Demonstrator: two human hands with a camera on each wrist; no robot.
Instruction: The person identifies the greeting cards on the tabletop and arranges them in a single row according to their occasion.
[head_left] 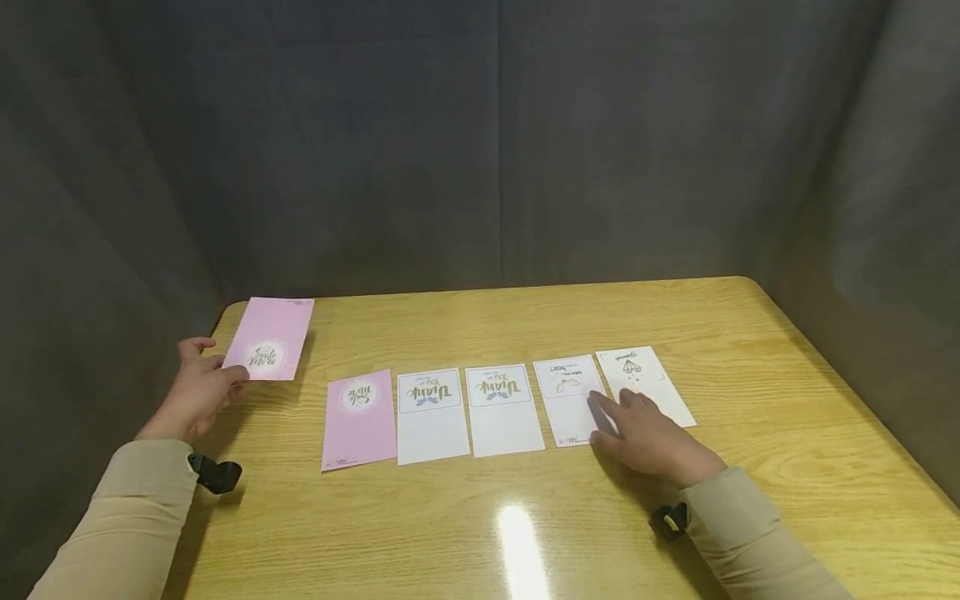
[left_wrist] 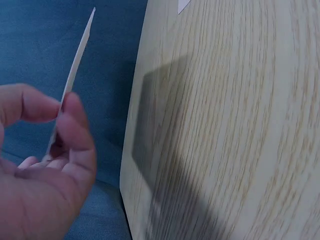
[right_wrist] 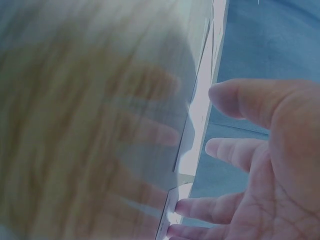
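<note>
At the left end of the table, my left hand (head_left: 198, 387) pinches a pink "Smile More" card (head_left: 272, 325) by its near left corner. The left wrist view shows that card (left_wrist: 76, 65) nearly edge-on between thumb and finger, held off the table. My right hand (head_left: 651, 437) reaches over a row of cards with its fingers extended. Its fingertips lie over the edges of a white card with "heart" lettering (head_left: 573, 421) and a white card with a small line drawing (head_left: 663, 396). Whether they touch the cards I cannot tell.
Left of these two lie another pink card (head_left: 358, 433) and two white "Thank You" cards (head_left: 432, 433) (head_left: 506, 429) in the same row. The wooden table (head_left: 420, 533) has rounded far corners. Dark curtains (head_left: 495, 150) hang behind it and at both sides.
</note>
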